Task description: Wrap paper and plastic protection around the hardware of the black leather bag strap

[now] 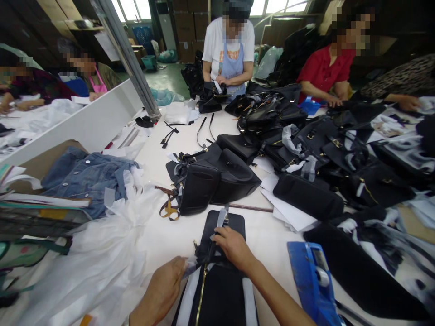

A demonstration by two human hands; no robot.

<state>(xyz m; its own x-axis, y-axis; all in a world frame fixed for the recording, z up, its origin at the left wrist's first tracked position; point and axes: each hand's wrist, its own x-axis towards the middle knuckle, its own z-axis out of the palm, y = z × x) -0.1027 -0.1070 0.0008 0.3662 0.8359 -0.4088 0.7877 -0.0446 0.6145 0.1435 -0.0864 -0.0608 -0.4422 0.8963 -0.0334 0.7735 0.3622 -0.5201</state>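
Note:
A black bag [224, 299] with a gold zipper and pale wrapping along its sides lies in front of me, its flap [238, 222] folded out away from me. My left hand [161, 287] is closed at the bag's left side, pinching a piece of clear plastic film [190, 266] near the straps. Over the flap, my right hand [233, 246] has its fingers closed on a black strap [211, 250]. Just beyond those fingers, clear film [222, 216] covers part of the strap and a small buckle.
Black bags [200, 181] stand just ahead, with a large pile [316, 136] to the right. A blue tape dispenser [307, 276] sits at right. White wrapping [102, 258] and a denim garment [88, 176] lie left. A co-worker [229, 54] stands opposite; others sit at both sides.

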